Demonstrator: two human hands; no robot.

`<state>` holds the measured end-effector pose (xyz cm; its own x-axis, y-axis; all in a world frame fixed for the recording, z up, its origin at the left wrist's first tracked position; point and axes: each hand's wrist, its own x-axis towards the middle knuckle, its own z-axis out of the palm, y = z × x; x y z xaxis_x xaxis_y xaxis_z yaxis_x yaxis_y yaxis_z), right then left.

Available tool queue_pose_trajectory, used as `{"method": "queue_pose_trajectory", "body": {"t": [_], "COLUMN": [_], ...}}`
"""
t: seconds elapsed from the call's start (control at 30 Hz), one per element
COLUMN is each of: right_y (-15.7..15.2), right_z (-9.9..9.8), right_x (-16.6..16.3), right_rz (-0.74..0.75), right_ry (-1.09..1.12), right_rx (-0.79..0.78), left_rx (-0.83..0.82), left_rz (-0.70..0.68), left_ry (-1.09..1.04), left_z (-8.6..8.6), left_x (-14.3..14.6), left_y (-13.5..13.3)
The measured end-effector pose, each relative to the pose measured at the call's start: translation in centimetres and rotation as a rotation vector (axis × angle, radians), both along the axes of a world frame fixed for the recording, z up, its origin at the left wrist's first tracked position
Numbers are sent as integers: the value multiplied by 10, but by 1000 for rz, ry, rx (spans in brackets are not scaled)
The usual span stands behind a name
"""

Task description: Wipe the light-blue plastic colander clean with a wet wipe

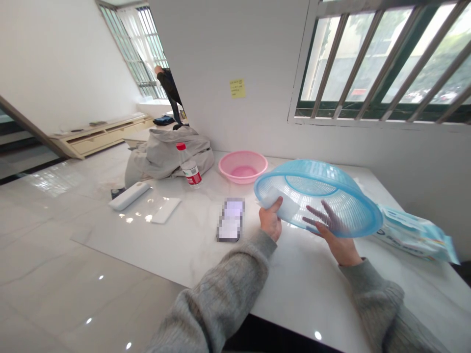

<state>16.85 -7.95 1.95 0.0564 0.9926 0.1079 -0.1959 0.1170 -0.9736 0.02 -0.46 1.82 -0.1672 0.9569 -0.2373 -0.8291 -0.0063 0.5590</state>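
I hold a translucent blue plastic colander (320, 193) tilted above the white table (206, 250), its hollow facing me. My left hand (271, 220) grips its near rim, thumb over the edge, with a white cloth or wipe pressed against the inside. Behind the colander's wall lies my right hand (333, 230); its fingers are spread flat against the plastic and show through it.
A pink basin (243, 166) stands behind the colander. A blurred phone (230, 219), a water bottle with a red cap (189, 167), a grey jacket (165, 152), a white case (129, 195) and a flat white piece lie left. A wipes packet (415, 233) lies right. A person stands far back.
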Motion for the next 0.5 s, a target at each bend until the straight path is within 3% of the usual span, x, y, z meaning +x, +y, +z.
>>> {"method": "queue_pose_trajectory", "body": {"t": [0.2, 0.5], "right_y": [3, 7], "right_z": [-2, -17], "right_x": [5, 9], "right_rz": [-6, 3], "right_ry": [-25, -20], "right_rx": [18, 46], "left_rx": [-13, -12], "left_rz": [-49, 21], "left_ry": [-28, 15], "left_z": [2, 9], "left_x": [1, 1], "left_y": [-2, -1]}}
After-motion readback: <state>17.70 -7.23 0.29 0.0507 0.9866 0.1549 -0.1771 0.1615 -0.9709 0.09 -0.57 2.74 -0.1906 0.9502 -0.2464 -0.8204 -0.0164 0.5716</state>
